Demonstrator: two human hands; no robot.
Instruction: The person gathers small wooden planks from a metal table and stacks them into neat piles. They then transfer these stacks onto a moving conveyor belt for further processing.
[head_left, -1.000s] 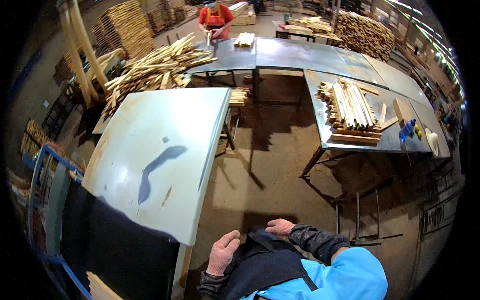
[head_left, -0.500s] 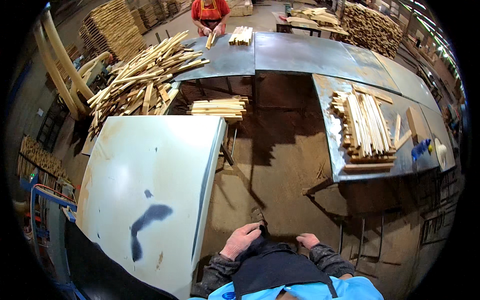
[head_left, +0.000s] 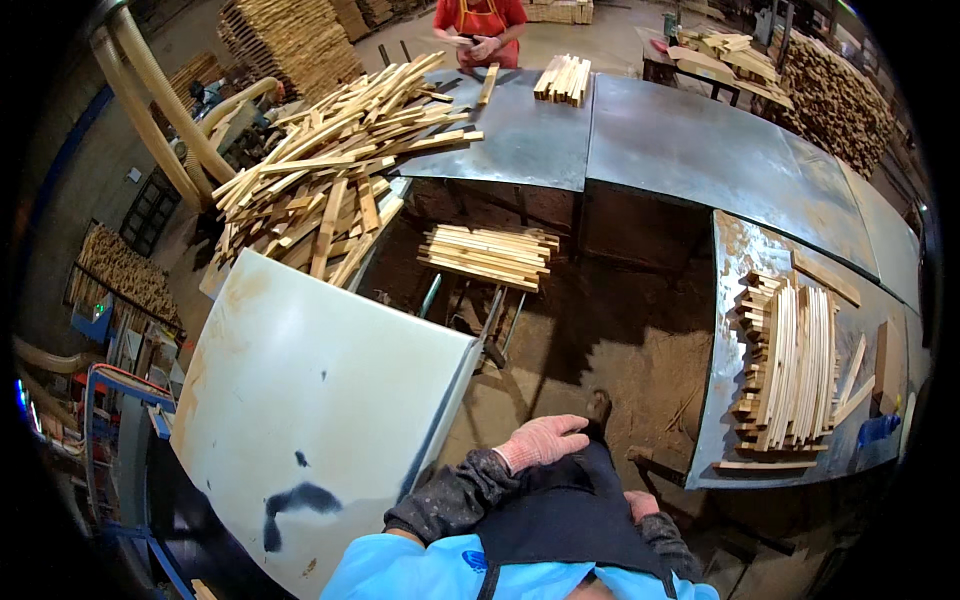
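My left hand [head_left: 545, 442], in a pale pink work glove, hangs over the front of my dark apron [head_left: 560, 510]. Its fingers stretch forward and hold nothing that I can see. My right hand [head_left: 642, 505], in a similar glove, is low beside my right thigh; its fingers are mostly hidden. Nearest to the left hand is a pale, stained machine top [head_left: 340, 370]. A stack of wooden strips [head_left: 490, 255] lies on a stand ahead of me. On the metal table at right is a bigger stack of strips [head_left: 800, 360].
A loose heap of strips [head_left: 330, 170] rises at the left, beside large hoses [head_left: 165, 90]. A co-worker in red [head_left: 480, 30] stands behind the far metal table [head_left: 700, 140], where a small bundle of strips [head_left: 563, 80] lies. A blue bottle [head_left: 878, 430] is far right.
My view has turned left and moved forward, so the tables sit further right in the picture. My left hand has swung forward with its fingers reaching out. The co-worker's hands have left the strip on the table.
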